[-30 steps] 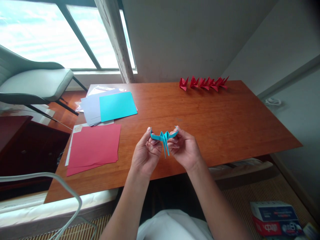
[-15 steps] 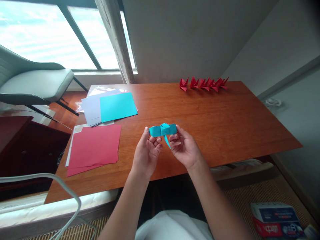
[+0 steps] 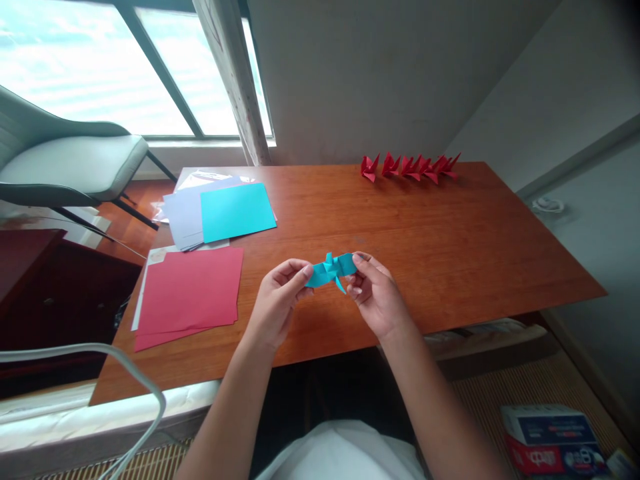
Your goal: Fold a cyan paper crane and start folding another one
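A folded turquoise paper crane (image 3: 331,268) is held up in the air above the near part of the table, its two wings spread sideways. My left hand (image 3: 280,297) pinches the tip of its left wing between thumb and fingers. The right wing tip is gripped by my right hand (image 3: 376,293), its thumb on top. A narrow point hangs down from the crane's middle, and a short one sticks up. Several red paper cranes (image 3: 411,168) stand in a row at the table's far edge.
On the wooden table (image 3: 475,247), red paper sheets (image 3: 190,290) lie at the left. Behind them a turquoise sheet (image 3: 239,212) rests on pale lilac sheets (image 3: 183,217). A chair (image 3: 75,163) stands by the window, and a box (image 3: 550,440) sits at the lower right.
My left hand has turned and moved slightly left, now pinching the wing tip from above. The crane's wings are pulled flatter, and it has tilted, left side lower.
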`<move>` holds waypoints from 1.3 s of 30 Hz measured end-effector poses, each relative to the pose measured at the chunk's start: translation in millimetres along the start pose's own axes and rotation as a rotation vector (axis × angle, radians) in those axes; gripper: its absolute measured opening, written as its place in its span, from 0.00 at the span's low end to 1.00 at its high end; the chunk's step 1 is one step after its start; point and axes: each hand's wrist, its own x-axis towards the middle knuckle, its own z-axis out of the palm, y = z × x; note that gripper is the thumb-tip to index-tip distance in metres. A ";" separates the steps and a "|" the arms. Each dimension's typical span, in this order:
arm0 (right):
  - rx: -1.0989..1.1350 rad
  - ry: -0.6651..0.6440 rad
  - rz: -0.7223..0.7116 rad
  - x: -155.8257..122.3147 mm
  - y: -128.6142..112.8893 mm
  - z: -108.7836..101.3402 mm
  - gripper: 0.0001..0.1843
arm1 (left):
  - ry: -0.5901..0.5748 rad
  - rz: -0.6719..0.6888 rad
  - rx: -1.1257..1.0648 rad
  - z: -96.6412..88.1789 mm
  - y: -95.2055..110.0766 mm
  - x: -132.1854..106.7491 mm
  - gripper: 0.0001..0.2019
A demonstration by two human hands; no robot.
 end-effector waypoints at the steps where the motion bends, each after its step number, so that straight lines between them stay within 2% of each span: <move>1: 0.003 0.007 -0.001 0.4 0.7 -0.6 0.14 | -0.019 -0.016 0.009 -0.2 -0.7 0.3 0.13; 4: 0.070 0.020 0.061 2.1 1.6 -1.0 0.10 | -0.097 -0.066 -0.014 -1.7 -4.6 1.5 0.12; 8: 0.245 0.024 0.237 2.1 0.9 3.1 0.04 | -0.169 -0.088 -0.170 -3.1 -12.5 3.5 0.12; 15: 0.481 0.062 0.402 -2.0 1.1 11.9 0.16 | -0.107 -0.031 -0.340 3.7 -25.3 5.4 0.12; 20: 0.494 0.087 0.395 -2.7 4.1 13.1 0.13 | -0.063 -0.033 -0.388 10.6 -27.1 6.2 0.12; 22: 0.421 0.099 0.351 -2.8 5.3 11.0 0.09 | -0.061 -0.044 -0.390 11.1 -25.5 6.6 0.11; 25: 0.193 0.065 0.227 -3.3 5.1 2.4 0.03 | -0.051 -0.060 -0.364 8.1 -22.2 7.6 0.10; 28: -0.100 -0.005 0.003 -4.7 -2.0 -9.4 0.05 | -0.062 -0.100 -0.310 2.8 -19.2 8.2 0.09; 32: -0.474 -0.119 -0.318 -7.6 -26.9 -14.8 0.08 | -0.144 -0.186 -0.290 -1.6 -14.5 6.4 0.10; 36: -0.737 -0.354 -0.382 -9.0 -53.4 -4.2 0.10 | -0.242 -0.268 -0.260 -1.1 -8.0 3.0 0.14; 39: -0.851 -0.471 -0.335 -8.4 -61.5 5.6 0.12 | -0.299 -0.320 -0.263 -2.0 -6.9 2.5 0.15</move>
